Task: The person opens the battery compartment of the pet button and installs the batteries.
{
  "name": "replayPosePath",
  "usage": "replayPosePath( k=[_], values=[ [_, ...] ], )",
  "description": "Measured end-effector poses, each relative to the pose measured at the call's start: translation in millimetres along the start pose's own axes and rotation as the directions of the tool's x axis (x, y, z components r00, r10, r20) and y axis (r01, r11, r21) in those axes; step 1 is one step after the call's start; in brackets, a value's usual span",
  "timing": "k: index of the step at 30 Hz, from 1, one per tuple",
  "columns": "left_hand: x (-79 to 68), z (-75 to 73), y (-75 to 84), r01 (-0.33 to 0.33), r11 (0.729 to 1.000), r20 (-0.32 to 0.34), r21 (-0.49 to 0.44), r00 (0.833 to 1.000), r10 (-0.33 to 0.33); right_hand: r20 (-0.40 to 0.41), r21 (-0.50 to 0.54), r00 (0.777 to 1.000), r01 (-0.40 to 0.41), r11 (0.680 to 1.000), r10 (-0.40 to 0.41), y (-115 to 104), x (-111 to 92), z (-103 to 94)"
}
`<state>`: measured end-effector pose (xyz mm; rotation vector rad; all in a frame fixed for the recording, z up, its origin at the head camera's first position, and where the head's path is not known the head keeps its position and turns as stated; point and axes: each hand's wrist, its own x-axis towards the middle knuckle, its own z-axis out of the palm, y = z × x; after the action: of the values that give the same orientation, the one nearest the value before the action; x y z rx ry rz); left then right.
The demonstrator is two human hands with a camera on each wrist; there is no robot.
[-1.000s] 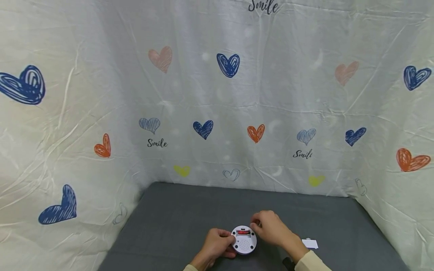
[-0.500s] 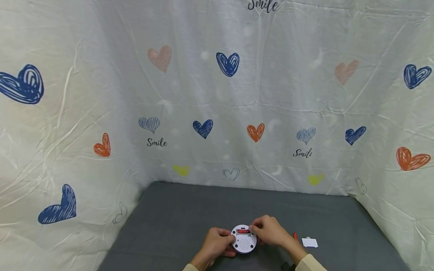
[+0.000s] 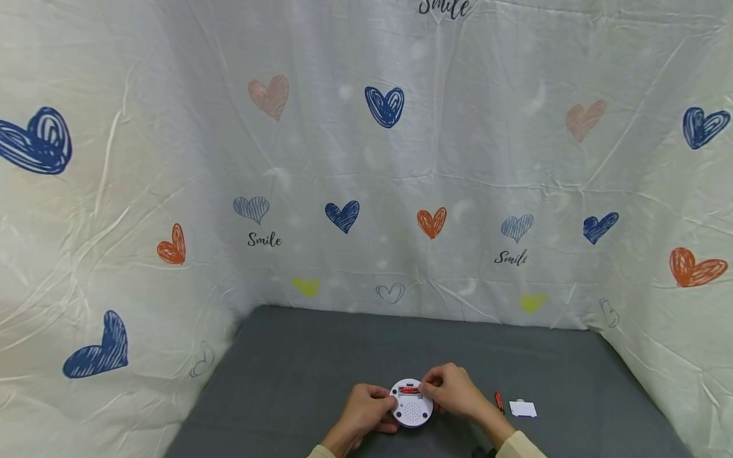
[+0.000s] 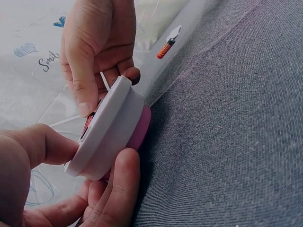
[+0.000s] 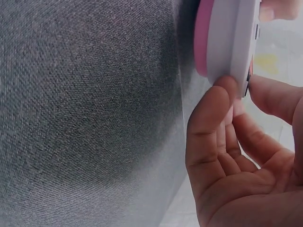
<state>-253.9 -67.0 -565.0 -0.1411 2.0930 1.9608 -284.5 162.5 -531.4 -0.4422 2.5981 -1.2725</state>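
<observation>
A round white battery-powered device (image 3: pixel 411 414) with a pink underside is held tilted, its back with speaker holes and an uncovered battery compartment facing up. My left hand (image 3: pixel 366 410) grips its left edge, thumb on the back and fingers beneath. From the opposite side my right hand (image 3: pixel 455 389) pinches the rim, fingertips on the side wall. Its thumb (image 4: pixel 85 101) presses at the end of a red battery (image 3: pixel 408 390) lying in the compartment. The pink part (image 4: pixel 140 127) sits close over the cloth.
On the grey cloth-covered table (image 3: pixel 321 356), right of the right forearm, lie a loose red battery (image 3: pixel 499 401) and a white battery cover (image 3: pixel 523 408). A dark object (image 3: pixel 483 452) shows partly beside the right sleeve. A heart-printed curtain (image 3: pixel 355 165) surrounds the table.
My right hand has come down and in to the device, its thumb now at the battery's right end. The loose battery, hidden behind the forearm before, shows. My left hand keeps its grip.
</observation>
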Motion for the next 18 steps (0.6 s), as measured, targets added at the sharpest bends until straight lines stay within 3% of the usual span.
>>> replayPosePath(
  k=[7, 9, 13, 18],
  values=[
    [0.7, 0.2, -1.2, -0.023, 1.0, 0.002, -0.002, 1.0, 0.023, -0.03, -0.036, 0.999, 0.031, 0.999, -0.032, 6.6, 4.6, 2.8],
    [0.4, 0.1, -2.2, -0.033, 0.999, 0.008, -0.007, 0.999, 0.033, -0.044, -0.067, 0.995, 0.082, 0.994, -0.085, 26.3, 13.8, 7.2],
    [0.5, 0.1, -3.8, -0.047, 0.999, 0.014, -0.012, 0.999, 0.047, -0.063, -0.132, 0.991, 0.109, 0.985, -0.118, 61.4, 32.3, 15.3],
    [0.9, 0.2, -3.8, -0.048, 0.999, 0.016, -0.015, 0.999, 0.048, -0.07, -0.12, 0.992, 0.091, 0.989, -0.1, 30.6, 17.7, 10.1]
  ],
)
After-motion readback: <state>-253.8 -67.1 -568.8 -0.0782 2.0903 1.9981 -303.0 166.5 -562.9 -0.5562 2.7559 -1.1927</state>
